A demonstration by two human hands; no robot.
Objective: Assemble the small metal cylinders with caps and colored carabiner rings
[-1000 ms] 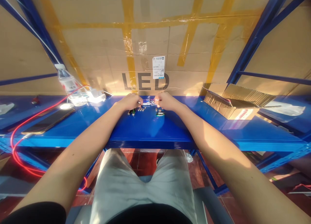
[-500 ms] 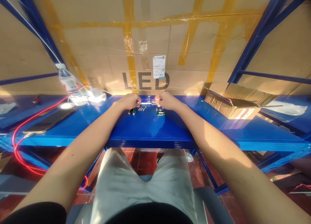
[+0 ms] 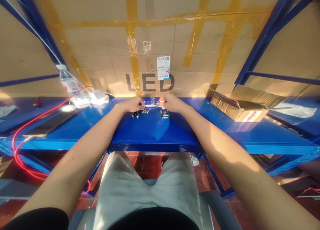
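In the head view, the left hand (image 3: 132, 105) is sitting slightly farther from the thin, shiny blue-and-silver rods (image 3: 150, 104) than a second ago, the right hand (image 3: 172, 103) staying beside them — the small-parts work is seemingly inching along. Both are curling inward, hiding their fingertips; I can't tell whether they're gripping anything. Glare is blurring the rods — they're showing between the hands, over the glossy blue table (image 3: 155, 131).
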